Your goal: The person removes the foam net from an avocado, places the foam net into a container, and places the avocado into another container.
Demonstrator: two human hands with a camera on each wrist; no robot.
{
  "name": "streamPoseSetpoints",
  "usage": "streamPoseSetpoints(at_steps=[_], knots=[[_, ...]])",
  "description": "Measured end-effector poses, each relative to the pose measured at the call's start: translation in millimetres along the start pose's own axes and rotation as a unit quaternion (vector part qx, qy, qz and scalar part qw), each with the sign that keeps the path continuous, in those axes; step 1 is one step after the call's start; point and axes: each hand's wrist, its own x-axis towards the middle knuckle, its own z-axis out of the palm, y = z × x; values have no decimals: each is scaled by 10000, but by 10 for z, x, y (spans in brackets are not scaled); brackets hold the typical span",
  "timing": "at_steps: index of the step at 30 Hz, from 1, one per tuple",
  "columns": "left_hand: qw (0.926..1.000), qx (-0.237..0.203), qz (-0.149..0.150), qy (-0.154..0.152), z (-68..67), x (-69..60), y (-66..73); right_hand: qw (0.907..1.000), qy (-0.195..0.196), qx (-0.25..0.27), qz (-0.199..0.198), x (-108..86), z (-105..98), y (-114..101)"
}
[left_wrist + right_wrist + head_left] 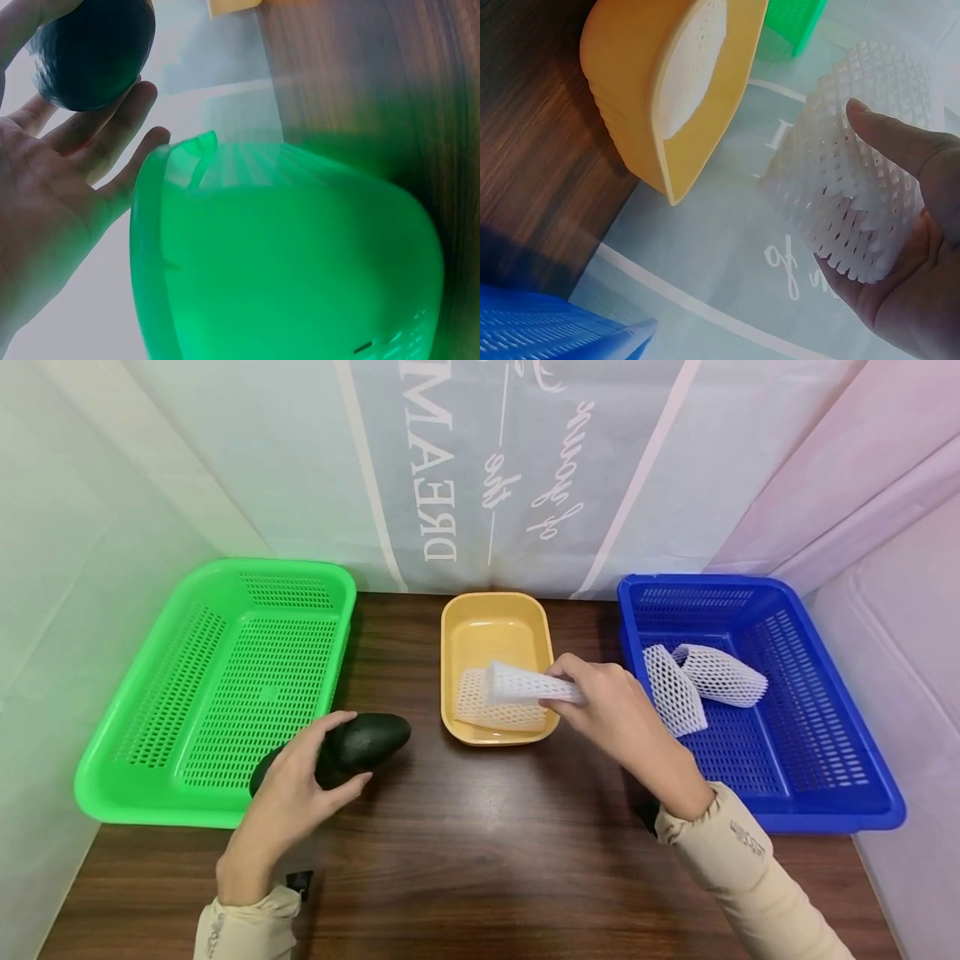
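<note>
My left hand (pixel 288 797) holds a dark green, glossy, avocado-like fruit (pixel 367 743) over the near right corner of the green basket (pixel 341 635), fingers on one side and thumb on the other. A dark part also shows beyond the back of the hand; whether it belongs to the same fruit, I cannot tell. In the left wrist view the fruit (pixel 97 56) appears above the palm. My right hand (pixel 611 706) pinches a white foam net sleeve (pixel 525 683) above the yellow tray (pixel 495 602). Another foam net sleeve (pixel 502 714) lies flat in that tray.
On the right stands a blue basket (pixel 840 693) with two white foam net sleeves (pixel 723 675) inside. All three containers rest on a dark wooden table (pixel 480 860). Behind them hangs a printed cloth (pixel 480 468), with pale side walls at left and right.
</note>
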Motion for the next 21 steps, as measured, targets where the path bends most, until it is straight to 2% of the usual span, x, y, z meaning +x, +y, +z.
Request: streamPoseSetpoints(at_steps=[11,21], knots=[[9991,30,-268,330,-128,-37,-80,9982,-92,319,504,120,115,71],[9977,-83,-484,463,-186,-75,-171,9978,-158,87,644,235,212,75]])
